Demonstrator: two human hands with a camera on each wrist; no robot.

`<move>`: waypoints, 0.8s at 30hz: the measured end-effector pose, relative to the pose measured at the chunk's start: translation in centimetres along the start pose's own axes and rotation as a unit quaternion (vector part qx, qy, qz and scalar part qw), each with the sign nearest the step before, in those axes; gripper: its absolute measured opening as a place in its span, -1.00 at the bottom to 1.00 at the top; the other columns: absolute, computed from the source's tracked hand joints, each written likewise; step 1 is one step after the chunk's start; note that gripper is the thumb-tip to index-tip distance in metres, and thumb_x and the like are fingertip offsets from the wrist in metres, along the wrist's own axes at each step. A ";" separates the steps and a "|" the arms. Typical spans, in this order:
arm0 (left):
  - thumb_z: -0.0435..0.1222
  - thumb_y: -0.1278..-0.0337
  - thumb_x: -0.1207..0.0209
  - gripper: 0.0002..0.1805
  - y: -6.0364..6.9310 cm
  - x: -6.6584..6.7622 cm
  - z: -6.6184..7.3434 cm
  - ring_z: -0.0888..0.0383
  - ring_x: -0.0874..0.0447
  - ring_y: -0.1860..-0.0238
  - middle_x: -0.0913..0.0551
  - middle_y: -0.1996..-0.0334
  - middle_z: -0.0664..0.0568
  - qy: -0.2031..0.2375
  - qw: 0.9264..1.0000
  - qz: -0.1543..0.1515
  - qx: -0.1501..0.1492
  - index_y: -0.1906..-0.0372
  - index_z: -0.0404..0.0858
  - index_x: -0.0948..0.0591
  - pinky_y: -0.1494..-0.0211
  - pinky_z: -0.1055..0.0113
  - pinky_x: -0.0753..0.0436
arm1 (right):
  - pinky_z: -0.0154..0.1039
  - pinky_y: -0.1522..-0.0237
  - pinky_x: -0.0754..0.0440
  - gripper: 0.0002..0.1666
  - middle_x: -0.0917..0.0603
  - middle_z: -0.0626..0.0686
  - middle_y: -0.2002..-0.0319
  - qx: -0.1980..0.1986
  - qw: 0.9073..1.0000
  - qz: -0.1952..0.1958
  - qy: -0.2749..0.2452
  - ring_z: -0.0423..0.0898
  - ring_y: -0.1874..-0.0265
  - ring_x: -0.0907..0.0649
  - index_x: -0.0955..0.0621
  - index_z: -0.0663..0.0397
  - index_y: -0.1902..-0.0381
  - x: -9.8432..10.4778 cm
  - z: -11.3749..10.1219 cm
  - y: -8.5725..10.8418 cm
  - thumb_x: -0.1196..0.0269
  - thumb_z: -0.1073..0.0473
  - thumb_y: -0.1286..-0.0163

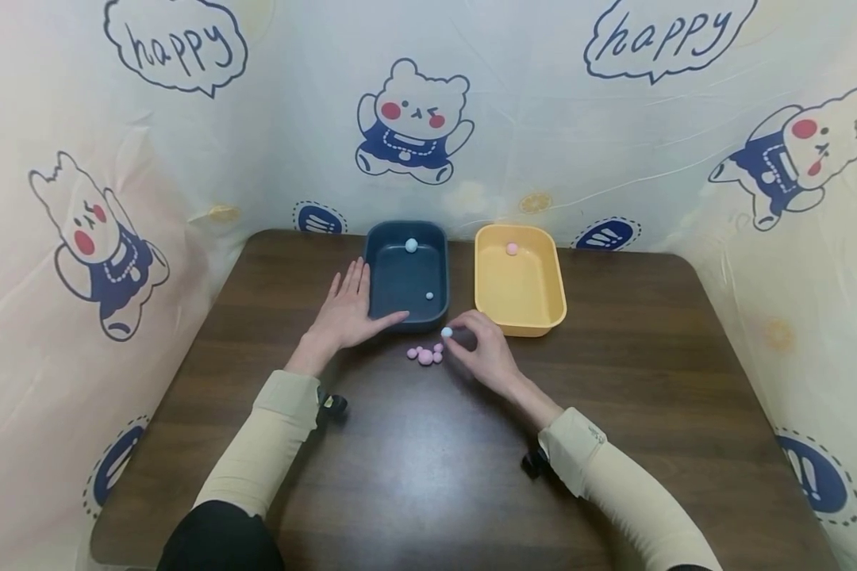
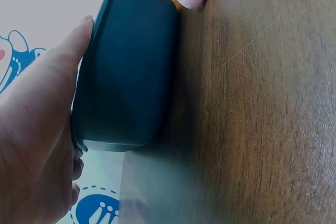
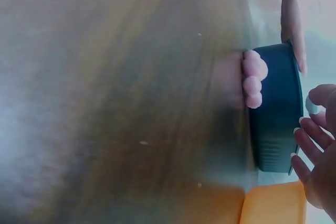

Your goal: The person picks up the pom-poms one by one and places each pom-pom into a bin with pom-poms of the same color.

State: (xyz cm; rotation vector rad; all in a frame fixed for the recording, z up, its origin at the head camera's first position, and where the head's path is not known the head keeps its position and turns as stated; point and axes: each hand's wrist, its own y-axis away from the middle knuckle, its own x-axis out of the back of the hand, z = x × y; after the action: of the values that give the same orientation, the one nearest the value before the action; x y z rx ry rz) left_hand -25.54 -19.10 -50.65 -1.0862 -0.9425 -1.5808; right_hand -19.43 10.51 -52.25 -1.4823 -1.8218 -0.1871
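Between thumb and forefinger, my right hand (image 1: 487,351) pinches a small light blue pom-pom (image 1: 447,332) just off the near right corner of the dark blue bin (image 1: 407,323). My left hand (image 1: 344,313) rests on that bin's left and near rim, fingers straight and thumb spread. Inside the bin lie a larger light blue pom-pom (image 1: 411,246) at the back and a tiny pale one (image 1: 429,296) toward the front. Several pink-purple pom-poms (image 1: 425,358) sit clustered on the table before the bin; the right wrist view shows them close to its wall.
To the right stands a yellow bin (image 1: 556,309) holding one pink pom-pom (image 1: 512,249). Both bins are near the back edge of the dark wooden table (image 1: 428,476). A printed curtain (image 1: 543,143) with bear drawings hangs behind and at both sides.
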 end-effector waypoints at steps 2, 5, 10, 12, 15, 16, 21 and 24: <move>0.68 -0.20 0.06 0.48 0.0 0.0 0.0 -0.20 0.30 -0.87 0.34 -0.84 -0.17 -0.001 1.000 -0.001 -0.001 -0.81 -0.33 0.19 -0.89 -0.19 0.20 | 0.04 -0.19 -0.78 -0.77 -0.81 0.10 0.02 0.002 1.000 0.001 0.001 0.06 -0.03 -0.75 -0.77 0.13 -0.01 0.1 -0.1 -0.3 -0.52 0.24 -0.45; 0.68 -0.20 0.07 0.49 0.0 0.1 0.1 -0.21 0.29 -0.87 0.34 -0.84 -0.17 -0.004 1.000 -0.001 -0.002 -0.81 -0.34 0.19 -0.89 -0.21 0.18 | 0.03 -0.21 -0.77 -0.76 -0.80 0.09 0.01 0.005 1.000 -0.002 0.006 0.05 -0.04 -0.74 -0.76 0.12 -0.02 0.2 0.0 -0.9 -0.52 0.22 -0.46; 0.68 -0.21 0.08 0.49 -0.1 0.1 0.1 -0.23 0.29 -0.86 0.34 -0.84 -0.20 -0.009 1.000 -0.004 -0.002 -0.81 -0.35 0.21 -0.88 -0.23 0.18 | 0.02 -0.22 -0.75 -0.76 -0.79 0.10 -0.01 0.008 1.000 -0.002 0.011 0.04 -0.06 -0.72 -0.76 0.12 -0.04 0.2 0.1 -1.9 -0.50 0.21 -0.48; 0.69 -0.21 0.08 0.49 0.0 0.1 0.1 -0.23 0.30 -0.86 0.34 -0.84 -0.20 -0.010 1.000 -0.005 -0.002 -0.81 -0.34 0.23 -0.88 -0.23 0.18 | 0.03 -0.23 -0.74 -0.76 -0.80 0.11 -0.01 0.006 1.000 0.002 0.009 0.06 -0.07 -0.72 -0.76 0.13 -0.04 0.2 0.0 -2.2 -0.50 0.21 -0.48; 0.70 -0.20 0.11 0.50 -0.1 0.1 0.1 -0.23 0.29 -0.86 0.34 -0.84 -0.19 -0.013 1.000 -0.006 0.000 -0.81 -0.32 0.26 -0.88 -0.22 0.16 | 0.03 -0.26 -0.74 -0.76 -0.79 0.11 -0.03 -0.001 1.000 0.004 0.012 0.08 -0.09 -0.72 -0.76 0.13 -0.05 0.0 -0.1 -2.7 -0.49 0.20 -0.49; 0.71 -0.19 0.12 0.50 -0.1 0.1 0.0 -0.23 0.29 -0.86 0.34 -0.84 -0.19 -0.014 1.000 -0.006 0.000 -0.81 -0.31 0.26 -0.88 -0.22 0.16 | 0.03 -0.26 -0.74 -0.76 -0.79 0.11 -0.03 0.000 1.000 0.005 0.013 0.10 -0.10 -0.72 -0.76 0.13 -0.05 0.0 -0.1 -2.9 -0.49 0.20 -0.49; 0.71 -0.19 0.12 0.50 -0.2 0.0 0.0 -0.23 0.29 -0.86 0.33 -0.84 -0.19 -0.014 1.000 -0.005 0.001 -0.81 -0.31 0.26 -0.88 -0.22 0.16 | 0.02 -0.21 -0.73 -0.77 -0.79 0.09 0.02 0.032 0.999 0.014 0.027 0.11 -0.07 -0.72 -0.76 0.10 -0.04 -0.4 0.7 -4.0 -0.48 0.18 -0.50; 0.69 -0.21 0.09 0.49 -0.1 -0.1 0.0 -0.22 0.31 -0.86 0.33 -0.84 -0.20 -0.011 1.000 -0.003 0.000 -0.81 -0.33 0.23 -0.88 -0.22 0.19 | -0.07 -0.18 -0.71 -0.79 -0.79 0.07 0.04 0.048 0.998 0.028 0.029 0.04 -0.03 -0.69 -0.77 0.08 -0.02 -1.1 1.7 -4.6 -0.47 0.14 -0.50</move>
State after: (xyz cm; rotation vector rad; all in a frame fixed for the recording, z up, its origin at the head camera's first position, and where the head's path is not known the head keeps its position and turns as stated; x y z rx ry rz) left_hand -25.64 -19.01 -50.76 -1.1043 -0.9616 -1.5763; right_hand -24.27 9.20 -52.58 -1.4437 -1.7169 -0.1120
